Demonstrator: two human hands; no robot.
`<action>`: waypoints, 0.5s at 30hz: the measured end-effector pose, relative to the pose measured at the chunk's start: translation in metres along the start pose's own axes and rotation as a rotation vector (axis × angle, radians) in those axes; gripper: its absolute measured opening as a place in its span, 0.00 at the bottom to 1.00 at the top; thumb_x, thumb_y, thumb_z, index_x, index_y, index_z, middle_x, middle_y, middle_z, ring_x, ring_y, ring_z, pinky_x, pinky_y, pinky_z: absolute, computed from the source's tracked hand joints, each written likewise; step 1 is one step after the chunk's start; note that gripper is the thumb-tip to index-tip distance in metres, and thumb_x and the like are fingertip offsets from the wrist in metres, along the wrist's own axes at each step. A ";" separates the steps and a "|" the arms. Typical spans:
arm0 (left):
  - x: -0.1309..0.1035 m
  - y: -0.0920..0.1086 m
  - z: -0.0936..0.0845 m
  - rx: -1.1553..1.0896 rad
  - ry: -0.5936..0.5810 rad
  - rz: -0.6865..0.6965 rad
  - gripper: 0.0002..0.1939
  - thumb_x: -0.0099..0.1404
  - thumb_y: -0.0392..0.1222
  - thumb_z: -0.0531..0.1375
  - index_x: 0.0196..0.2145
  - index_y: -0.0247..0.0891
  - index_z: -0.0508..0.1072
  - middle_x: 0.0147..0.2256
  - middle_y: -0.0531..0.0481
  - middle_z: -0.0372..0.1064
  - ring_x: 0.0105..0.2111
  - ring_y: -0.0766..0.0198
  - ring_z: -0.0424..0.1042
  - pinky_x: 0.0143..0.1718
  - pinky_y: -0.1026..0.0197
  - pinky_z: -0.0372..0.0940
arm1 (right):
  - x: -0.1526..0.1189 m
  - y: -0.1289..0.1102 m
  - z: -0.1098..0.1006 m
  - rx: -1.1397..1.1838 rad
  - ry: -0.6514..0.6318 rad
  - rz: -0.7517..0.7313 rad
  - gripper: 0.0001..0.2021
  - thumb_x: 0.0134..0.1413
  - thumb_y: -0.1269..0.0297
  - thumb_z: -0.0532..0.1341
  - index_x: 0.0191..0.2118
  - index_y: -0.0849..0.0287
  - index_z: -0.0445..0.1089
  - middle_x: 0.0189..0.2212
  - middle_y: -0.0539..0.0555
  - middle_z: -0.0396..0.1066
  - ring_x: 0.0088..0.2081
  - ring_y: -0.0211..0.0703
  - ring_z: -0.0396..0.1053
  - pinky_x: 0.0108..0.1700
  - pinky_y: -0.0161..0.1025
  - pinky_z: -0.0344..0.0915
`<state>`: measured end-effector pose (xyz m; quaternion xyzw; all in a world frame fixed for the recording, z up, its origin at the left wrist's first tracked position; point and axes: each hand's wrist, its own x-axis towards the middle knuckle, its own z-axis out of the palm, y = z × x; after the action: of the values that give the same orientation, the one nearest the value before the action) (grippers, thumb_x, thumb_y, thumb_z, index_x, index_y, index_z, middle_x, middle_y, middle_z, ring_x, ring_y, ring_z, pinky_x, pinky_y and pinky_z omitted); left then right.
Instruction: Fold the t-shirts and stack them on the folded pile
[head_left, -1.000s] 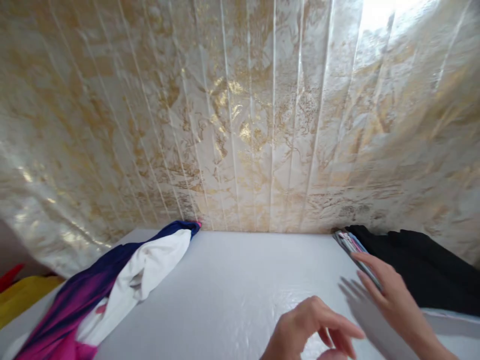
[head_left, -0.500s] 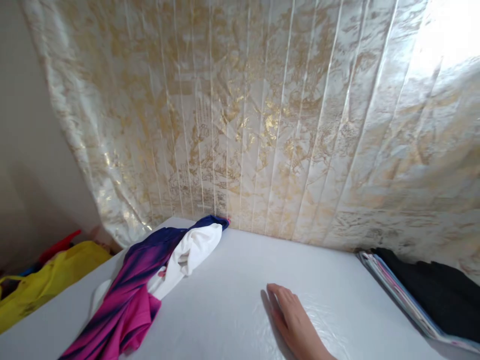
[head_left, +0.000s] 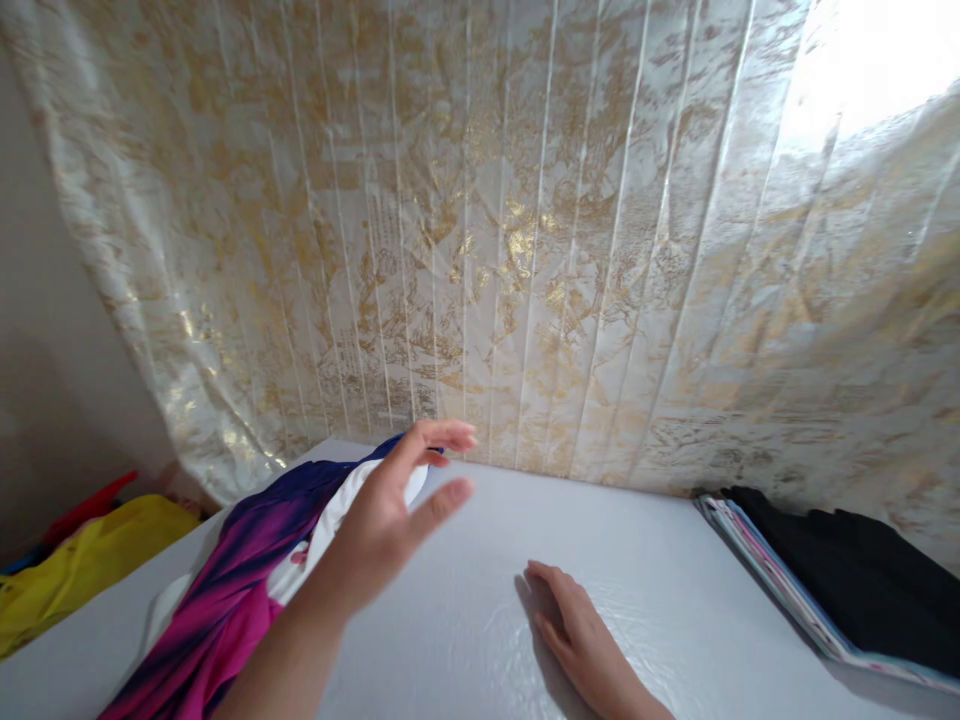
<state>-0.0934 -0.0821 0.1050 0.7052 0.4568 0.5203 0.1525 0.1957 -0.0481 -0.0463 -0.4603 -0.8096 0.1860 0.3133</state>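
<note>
My left hand (head_left: 397,505) is raised above the white table (head_left: 450,610), fingers apart and nothing in its grasp. Behind and below it lies a crumpled pink and purple garment (head_left: 247,570), partly covered from view by my forearm. A white garment (head_left: 341,510) with a small red mark is bunched along its right side. My right hand (head_left: 574,620) rests low on the tabletop with extended fingers, holding nothing. Its shadow falls just to the left of it.
On the right is a folded stack of clothes with a black garment (head_left: 855,580) on top. Yellow cloth (head_left: 97,550) and a red piece (head_left: 90,508) lie beyond the table's left edge. A shiny gold-patterned curtain (head_left: 480,230) hangs along the back.
My left hand has come into view from the lower left, in front of the garments. My right hand stays on the table. The view has shifted slightly to the right.
</note>
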 end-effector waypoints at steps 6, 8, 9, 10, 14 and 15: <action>0.043 -0.083 -0.014 0.680 0.105 -0.530 0.09 0.55 0.38 0.58 0.34 0.33 0.71 0.42 0.32 0.69 0.51 0.34 0.62 0.50 0.32 0.54 | 0.001 -0.003 -0.003 0.021 0.018 0.003 0.26 0.49 0.72 0.55 0.56 0.54 0.63 0.54 0.57 0.68 0.54 0.49 0.66 0.57 0.49 0.62; 0.040 -0.090 -0.022 0.685 0.134 -0.527 0.06 0.57 0.40 0.55 0.28 0.36 0.70 0.40 0.35 0.70 0.50 0.38 0.64 0.50 0.38 0.56 | 0.002 -0.002 -0.003 0.040 0.020 0.001 0.25 0.49 0.72 0.55 0.56 0.54 0.64 0.53 0.57 0.69 0.54 0.49 0.66 0.57 0.48 0.63; 0.039 -0.090 -0.025 0.673 0.159 -0.510 0.07 0.59 0.42 0.54 0.27 0.37 0.69 0.40 0.37 0.71 0.50 0.40 0.65 0.51 0.42 0.57 | 0.003 -0.002 -0.003 0.055 0.022 0.004 0.25 0.50 0.71 0.55 0.55 0.54 0.64 0.53 0.57 0.69 0.54 0.49 0.67 0.57 0.48 0.62; 0.041 -0.086 -0.029 0.652 0.189 -0.490 0.09 0.61 0.44 0.53 0.28 0.38 0.69 0.40 0.38 0.71 0.50 0.43 0.65 0.51 0.46 0.58 | 0.004 -0.001 -0.002 0.077 0.028 0.012 0.24 0.50 0.71 0.55 0.55 0.54 0.64 0.52 0.57 0.69 0.54 0.49 0.67 0.57 0.47 0.62; 0.054 -0.064 -0.042 0.482 0.344 -0.462 0.20 0.65 0.55 0.49 0.39 0.36 0.70 0.39 0.43 0.72 0.45 0.50 0.70 0.44 0.56 0.64 | 0.005 0.003 -0.003 0.195 0.082 0.081 0.20 0.55 0.66 0.55 0.54 0.54 0.65 0.50 0.57 0.71 0.53 0.48 0.68 0.57 0.47 0.62; 0.056 -0.059 -0.046 0.427 0.382 -0.475 0.24 0.66 0.57 0.47 0.42 0.34 0.70 0.39 0.42 0.72 0.43 0.50 0.71 0.41 0.57 0.65 | 0.004 0.004 -0.003 0.224 0.094 0.094 0.19 0.56 0.64 0.55 0.54 0.54 0.65 0.50 0.57 0.71 0.53 0.48 0.68 0.56 0.47 0.63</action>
<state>-0.1598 -0.0174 0.1170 0.4858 0.7261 0.4857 0.0305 0.1984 -0.0424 -0.0446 -0.4680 -0.7458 0.2678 0.3911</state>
